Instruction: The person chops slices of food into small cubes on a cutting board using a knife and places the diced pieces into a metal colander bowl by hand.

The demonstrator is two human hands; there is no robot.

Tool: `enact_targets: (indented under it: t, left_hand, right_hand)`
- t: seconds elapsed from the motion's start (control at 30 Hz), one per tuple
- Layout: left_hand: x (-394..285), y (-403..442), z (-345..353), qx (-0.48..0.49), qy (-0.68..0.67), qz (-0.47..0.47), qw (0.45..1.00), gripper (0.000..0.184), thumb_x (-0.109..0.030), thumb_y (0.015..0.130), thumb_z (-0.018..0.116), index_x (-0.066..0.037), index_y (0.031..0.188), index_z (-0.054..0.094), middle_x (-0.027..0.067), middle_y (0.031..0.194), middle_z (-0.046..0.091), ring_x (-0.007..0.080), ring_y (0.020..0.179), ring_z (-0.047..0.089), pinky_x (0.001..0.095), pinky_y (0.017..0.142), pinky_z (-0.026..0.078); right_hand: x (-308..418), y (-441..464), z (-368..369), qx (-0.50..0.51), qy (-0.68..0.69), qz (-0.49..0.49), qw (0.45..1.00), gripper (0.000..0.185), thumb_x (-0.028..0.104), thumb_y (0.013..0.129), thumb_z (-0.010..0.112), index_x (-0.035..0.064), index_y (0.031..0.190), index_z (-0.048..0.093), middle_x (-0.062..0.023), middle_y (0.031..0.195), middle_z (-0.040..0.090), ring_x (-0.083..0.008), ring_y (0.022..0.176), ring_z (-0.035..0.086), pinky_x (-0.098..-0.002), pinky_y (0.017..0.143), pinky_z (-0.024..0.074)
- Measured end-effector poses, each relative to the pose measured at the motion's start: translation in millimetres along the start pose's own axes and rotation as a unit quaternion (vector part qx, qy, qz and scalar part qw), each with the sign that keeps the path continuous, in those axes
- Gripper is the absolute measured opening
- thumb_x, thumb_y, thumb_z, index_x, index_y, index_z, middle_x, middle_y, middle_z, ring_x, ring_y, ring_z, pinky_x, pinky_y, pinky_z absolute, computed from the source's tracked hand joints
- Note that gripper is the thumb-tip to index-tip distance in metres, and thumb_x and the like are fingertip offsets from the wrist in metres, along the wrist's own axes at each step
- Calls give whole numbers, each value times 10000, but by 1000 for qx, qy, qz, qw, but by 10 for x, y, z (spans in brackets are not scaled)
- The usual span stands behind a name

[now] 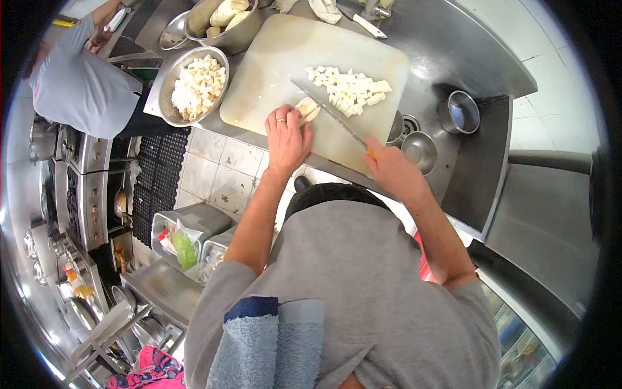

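My left hand (288,137), fingers closed, pins a peeled pale vegetable piece (310,111) on the large white cutting board (259,65). I cannot tell its exact kind. In my right hand (396,167) is the yellow handle of a kitchen knife (334,117). Its blade lies slantwise across the board, between the held piece and a spread of pale diced cubes (350,91). Beside the board on the left stands a colander (164,97) filled with more pale cubes.
A metal pot (243,45) with large peeled pieces stands behind the colander. Another knife (369,26) lies at the back edge. The sink on the right holds metal bowls (420,152) and a small pot (461,111). A co-worker (84,91) stands at far left; bins (194,223) sit below.
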State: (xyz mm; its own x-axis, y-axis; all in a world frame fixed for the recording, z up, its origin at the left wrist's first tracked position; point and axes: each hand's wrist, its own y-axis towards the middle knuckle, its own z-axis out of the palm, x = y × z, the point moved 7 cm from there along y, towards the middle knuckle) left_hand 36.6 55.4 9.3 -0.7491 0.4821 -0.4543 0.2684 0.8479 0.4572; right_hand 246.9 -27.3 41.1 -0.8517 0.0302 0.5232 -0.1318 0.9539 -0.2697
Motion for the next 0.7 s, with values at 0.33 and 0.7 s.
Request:
enact_targets:
  t: [0.33,0.7]
  left_hand:
    - [38,47,1,33,-4,-7,999,324,-119,796,682,-49,1075,531,177,1166,549,384,1117,496,520,1004,373]
    - [79,372,-7,153,-74,3,985,320,-87,722,725,-40,1019,616,136,1082,614,358,1056,557,440,962,477]
  right_hand:
    - [123,67,-71,-9,24,-23,999,228,225,998,538,12,1057,482,-288,829,658,-486,841,652,-579,729,511]
    - [284,-32,-70,34,-13,-33,999,234,214,1022,502,29,1151,440,-280,806,650,-478,812,648,-580,695,484]
